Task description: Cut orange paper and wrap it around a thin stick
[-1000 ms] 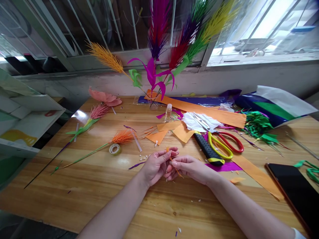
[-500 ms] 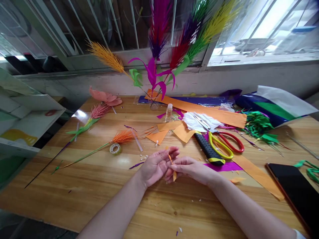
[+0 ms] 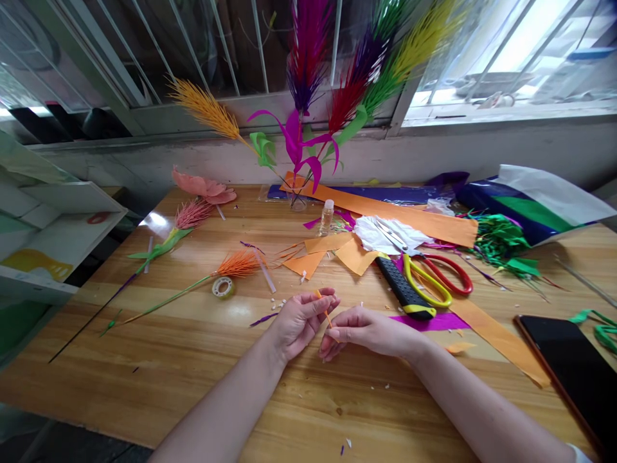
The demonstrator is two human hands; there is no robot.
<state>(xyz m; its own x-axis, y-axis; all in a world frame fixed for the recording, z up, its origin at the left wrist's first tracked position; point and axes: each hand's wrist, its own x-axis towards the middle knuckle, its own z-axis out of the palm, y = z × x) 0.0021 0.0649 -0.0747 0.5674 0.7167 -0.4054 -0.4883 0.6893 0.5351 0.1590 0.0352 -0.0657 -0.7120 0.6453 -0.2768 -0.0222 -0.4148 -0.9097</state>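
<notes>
Hands are meeting near the middle of the wooden table (image 3: 168, 379), both forearms coming in from the near edge. Left hand (image 3: 299, 321) is pinching the upper part of a thin orange paper strip (image 3: 326, 315) between thumb and fingertips; right hand (image 3: 369, 331) is gripping the lower part of the same strip, fingers curled in — the two hands are sitting just beside each other, low over the table near its middle. Small white paper crumbs are lying scattered around them.

Right of the hands, a purple paper piece (image 3: 436, 321) is lying flat, and a black phone (image 3: 569, 370) is resting at the near right edge. Just past the purple piece, a black-handled cutter (image 3: 402, 289) is lying beside yellow-handled scissors (image 3: 427, 283) and red-handled scissors (image 3: 450, 270), handles overlapping. A long orange paper band (image 3: 496, 334) is running toward the near right.

Left of the hands, a tape roll (image 3: 222, 287) is sitting touching the stem of an orange paper flower (image 3: 236, 265) lying flat. Farther left, a pink paper flower (image 3: 190, 215) is lying on its side.

Mid-table, orange paper scraps (image 3: 332, 252) are lying loose, with white crumpled paper (image 3: 385, 235) beside them and a small clear bottle (image 3: 326, 217) standing upright. Green paper shreds (image 3: 499, 241) are piling up at the right next to a plastic bag (image 3: 535, 199).

At the far edge — a bunch of coloured paper plumes (image 3: 332, 83) is standing upright against the barred window (image 3: 216, 51).
</notes>
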